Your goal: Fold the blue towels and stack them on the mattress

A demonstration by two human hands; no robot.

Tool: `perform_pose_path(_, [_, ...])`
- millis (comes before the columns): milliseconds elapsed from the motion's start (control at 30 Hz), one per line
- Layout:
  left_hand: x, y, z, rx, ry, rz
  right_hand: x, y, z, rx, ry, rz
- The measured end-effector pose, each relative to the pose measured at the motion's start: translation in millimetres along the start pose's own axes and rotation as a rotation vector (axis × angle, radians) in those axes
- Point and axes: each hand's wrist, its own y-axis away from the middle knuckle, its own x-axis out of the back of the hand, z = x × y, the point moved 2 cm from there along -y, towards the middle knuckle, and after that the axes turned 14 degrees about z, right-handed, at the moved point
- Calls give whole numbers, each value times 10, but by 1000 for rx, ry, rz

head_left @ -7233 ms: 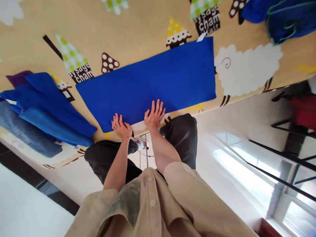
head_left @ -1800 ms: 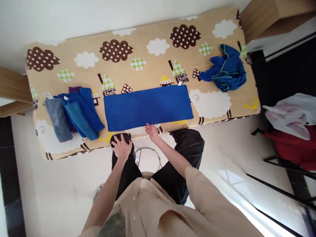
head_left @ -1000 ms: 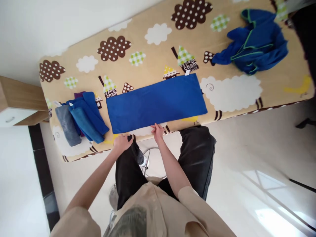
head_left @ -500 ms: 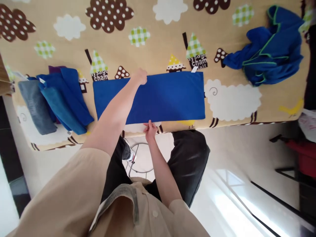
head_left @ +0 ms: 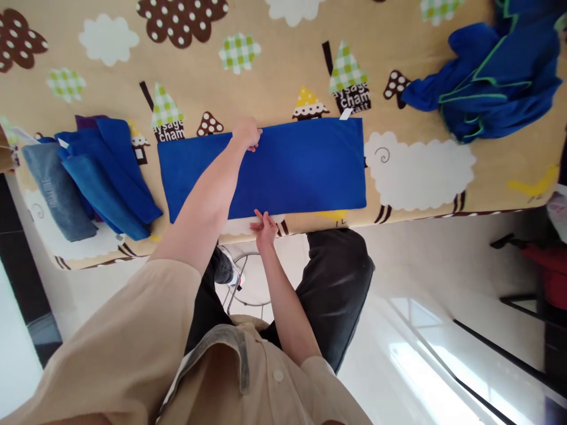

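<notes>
A blue cloth (head_left: 301, 165) lies flat as a long strip on the patterned bed cover, a small white tag at its far edge. My left hand (head_left: 247, 134) reaches over it, its fingers closed at the far edge around the middle. Palm up at the near edge, my right hand (head_left: 266, 230) pinches the cloth with its fingertips, the other fingers partly spread. Both hands are close to the same crosswise line of the cloth.
Folded blue cloths (head_left: 119, 171) and a grey-blue one (head_left: 59, 192) lie at the left. A crumpled blue garment with green trim (head_left: 491, 88) is at the far right. My knees and a round metal stool (head_left: 248, 304) are below the near edge.
The view has shifted slightly, so the garment at the right now sits nearer the frame's edge. My left hand's fingers show more clearly at the cloth; the cloth still lies flat.
</notes>
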Motion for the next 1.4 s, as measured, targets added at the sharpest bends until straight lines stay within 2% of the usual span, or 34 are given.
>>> perform_pose_path(133, [49,7,15,-17,121,132,133,125,91,-90,-60,46])
perform_pose_path(267, [126,74,-42,-32,197,159,308,286,217,-153,-125,112])
perform_pose_path(367, [241,217,-92,-46,253,171,381,367,203,-107,-133,77])
perform_pose_path(500, [520,510,-78,-61,317,219,439,532,49,4,-118,5])
perform_pose_path(600, [846,803,2,-95,373,261,479,763,-131,118,-87,-49])
perform_pose_path(667, [1124,1052,60,-132,441,294,518,947,-317,264,-37,-73])
perform_pose_path(767, [1590,1523,90,-189,590,325,604,1218,-755,584,88,-84])
perform_pose_path(900, [2174,2256,-45,-287,795,366,708,1549,-1580,1001,260,-34])
perform_pose_path(1000, [2513,2783,-222,-379,888,391,697,1853,-2199,1211,288,-57])
perform_pose_path(1067, [2683,3093,-328,-422,943,384,647,2096,-2536,1298,267,-82])
perform_pose_path(1167, [2877,3474,-437,-466,1006,372,545,2470,-2906,1378,202,-127])
perform_pose_path(1267, [3027,3738,-512,-489,996,452,461,2768,-3145,1440,117,-207])
perform_pose_path(1400, [3178,3959,-615,-516,946,591,424,3005,-3308,1495,104,-292])
